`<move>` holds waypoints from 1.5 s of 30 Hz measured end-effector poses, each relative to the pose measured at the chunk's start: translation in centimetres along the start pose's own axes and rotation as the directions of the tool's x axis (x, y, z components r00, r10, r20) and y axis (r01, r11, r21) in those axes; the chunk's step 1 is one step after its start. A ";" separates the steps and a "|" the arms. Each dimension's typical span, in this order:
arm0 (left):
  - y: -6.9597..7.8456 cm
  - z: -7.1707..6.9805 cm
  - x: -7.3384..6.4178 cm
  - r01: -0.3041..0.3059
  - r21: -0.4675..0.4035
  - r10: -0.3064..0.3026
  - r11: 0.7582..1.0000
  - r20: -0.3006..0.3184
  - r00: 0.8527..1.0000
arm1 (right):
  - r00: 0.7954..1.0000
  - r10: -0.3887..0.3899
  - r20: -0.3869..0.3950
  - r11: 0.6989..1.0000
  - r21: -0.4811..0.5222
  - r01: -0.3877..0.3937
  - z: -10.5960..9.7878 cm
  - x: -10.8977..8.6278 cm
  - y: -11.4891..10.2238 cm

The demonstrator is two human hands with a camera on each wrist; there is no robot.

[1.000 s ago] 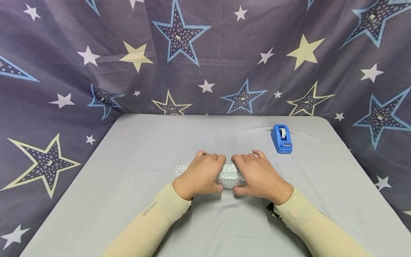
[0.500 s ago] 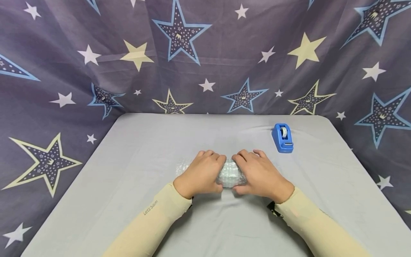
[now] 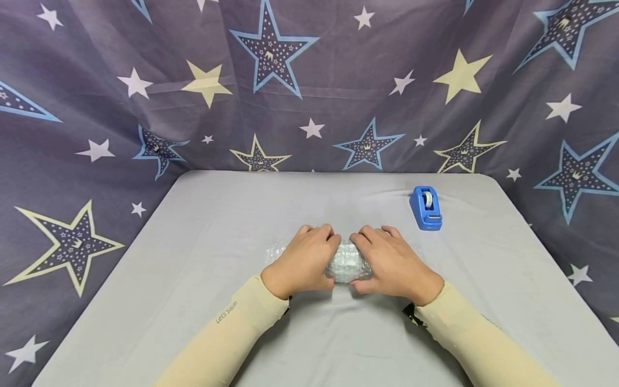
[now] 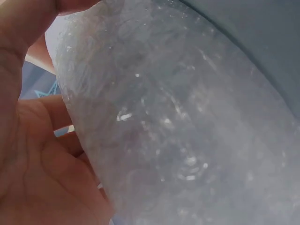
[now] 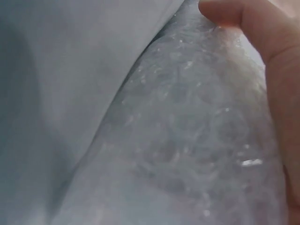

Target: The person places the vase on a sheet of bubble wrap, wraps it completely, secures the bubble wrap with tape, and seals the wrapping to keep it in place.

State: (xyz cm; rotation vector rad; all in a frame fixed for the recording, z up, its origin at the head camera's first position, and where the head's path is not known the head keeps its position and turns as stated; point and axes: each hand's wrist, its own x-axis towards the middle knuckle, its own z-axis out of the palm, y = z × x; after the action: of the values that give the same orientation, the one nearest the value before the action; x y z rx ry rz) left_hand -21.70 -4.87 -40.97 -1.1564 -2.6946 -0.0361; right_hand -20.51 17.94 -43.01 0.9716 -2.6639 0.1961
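A roll of clear bubble wrap (image 3: 347, 263) lies across the middle of the table, its surface shiny and bumpy. My left hand (image 3: 309, 259) grips it from above on the left, fingers over the far side and thumb on the near side. On the right, my right hand (image 3: 390, 262) holds it the same way, with a short stretch of wrap showing between the two hands. In the left wrist view the bubble wrap (image 4: 173, 117) fills most of the picture beside the palm. The right wrist view has the thumb against the wrap (image 5: 187, 122). Whatever lies inside the roll cannot be made out.
A blue tape dispenser (image 3: 426, 208) with a roll of tape stands at the back right of the table. Grey cloth covers the table (image 3: 232, 209). A dark curtain (image 3: 329, 64) with stars hangs behind and along both sides.
The left hand's fingers have shifted slightly on the bubble wrap. The wrap between the hands has turned a little. The right hand and the tape dispenser stay nearly where they were.
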 end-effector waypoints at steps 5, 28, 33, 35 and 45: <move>0.0 0.1 0.1 -0.006 0.006 0.006 1.000 -0.036 0.999 | 1.000 0.005 0.001 1.000 0.002 -0.005 0.1 0.0 0.0; -0.2 0.1 0.2 -0.004 -0.068 0.003 0.998 -0.022 1.000 | 0.999 0.033 0.037 0.998 -0.063 -0.031 -0.1 -0.2 -0.4; -0.3 0.0 0.2 0.008 -0.093 -0.009 0.996 -0.013 1.000 | 0.999 0.030 0.023 0.995 -0.093 -0.028 -0.3 -0.1 -0.6; -0.4 0.1 0.2 0.006 -0.099 -0.007 0.995 -0.017 1.000 | 1.000 0.017 0.001 0.995 -0.103 -0.017 -0.3 -0.1 -0.8; -0.7 0.1 0.1 0.020 -0.138 -0.020 0.990 -0.002 1.000 | 1.000 -0.019 -0.014 0.995 -0.099 0.018 0.0 0.1 -1.6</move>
State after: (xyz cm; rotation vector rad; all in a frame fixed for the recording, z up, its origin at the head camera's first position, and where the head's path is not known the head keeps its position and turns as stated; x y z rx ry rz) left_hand -22.30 -5.22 -41.02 -1.1658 -2.7378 -0.2313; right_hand -19.54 16.62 -42.95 0.9592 -2.6224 0.0660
